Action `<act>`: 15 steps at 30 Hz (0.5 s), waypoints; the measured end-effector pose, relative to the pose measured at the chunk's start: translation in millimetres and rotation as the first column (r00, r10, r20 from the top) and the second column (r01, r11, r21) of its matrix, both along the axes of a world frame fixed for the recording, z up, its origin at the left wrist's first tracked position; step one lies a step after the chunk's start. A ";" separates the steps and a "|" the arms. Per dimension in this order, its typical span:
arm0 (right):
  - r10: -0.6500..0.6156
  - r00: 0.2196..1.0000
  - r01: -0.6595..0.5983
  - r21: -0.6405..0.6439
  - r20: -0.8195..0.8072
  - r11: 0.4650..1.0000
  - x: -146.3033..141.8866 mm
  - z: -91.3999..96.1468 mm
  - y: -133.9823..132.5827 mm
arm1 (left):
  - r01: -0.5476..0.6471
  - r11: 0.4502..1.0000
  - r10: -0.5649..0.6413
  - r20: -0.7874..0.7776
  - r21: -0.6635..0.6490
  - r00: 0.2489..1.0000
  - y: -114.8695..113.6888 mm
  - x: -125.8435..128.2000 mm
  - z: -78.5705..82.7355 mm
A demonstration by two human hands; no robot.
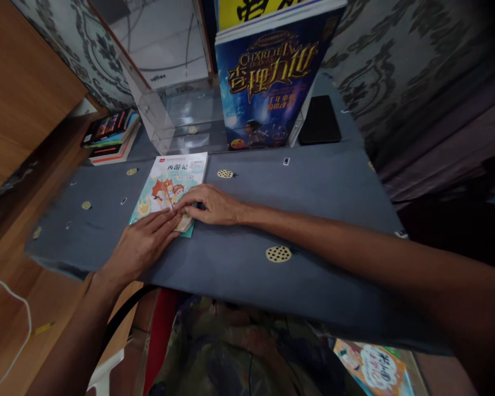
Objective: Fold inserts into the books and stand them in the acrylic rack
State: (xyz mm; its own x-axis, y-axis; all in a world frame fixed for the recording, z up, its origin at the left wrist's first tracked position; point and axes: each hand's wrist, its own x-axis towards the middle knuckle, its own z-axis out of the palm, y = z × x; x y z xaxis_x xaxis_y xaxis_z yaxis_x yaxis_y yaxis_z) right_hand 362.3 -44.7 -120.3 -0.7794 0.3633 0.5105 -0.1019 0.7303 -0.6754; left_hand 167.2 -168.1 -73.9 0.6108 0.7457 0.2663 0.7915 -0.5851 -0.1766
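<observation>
A thin paperback book (pixel 165 179) with a pale cover, Chinese title and a cartoon figure lies closed on the cloth-covered table. My left hand (pixel 148 242) rests flat over its lower edge, fingers stretched and lying together. From the right, my right hand (pixel 210 204) reaches across the cover; its fingers are bent, with a gap between thumb and forefinger. The fingertips of both hands meet on the lower part of the cover, hiding some of it. Neither hand visibly grips anything.
Behind the book stands a clear acrylic rack (pixel 160 121) holding a blue upright book (pixel 268 82). A black phone (pixel 320 121) lies right of it. Several stacked books (pixel 111 135) sit at the left. Below the table's front edge is an orange book (pixel 373 366); a white cable (pixel 27 319) crosses the floor.
</observation>
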 end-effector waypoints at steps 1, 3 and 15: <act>0.000 1.000 0.000 -0.004 -0.002 1.000 0.2 0.3 -0.3 | -0.002 1.000 0.002 0.001 0.000 1.000 -0.1 0.0 0.0; -0.003 1.000 0.002 -0.015 -0.011 1.000 0.8 0.8 -1.2 | -0.005 1.000 0.005 0.006 -0.007 1.000 -0.3 -0.1 -0.2; -0.024 0.997 0.003 -0.251 -0.079 0.968 10.0 3.0 -18.8 | -0.046 0.998 0.047 0.013 -0.032 0.999 -2.0 0.8 0.2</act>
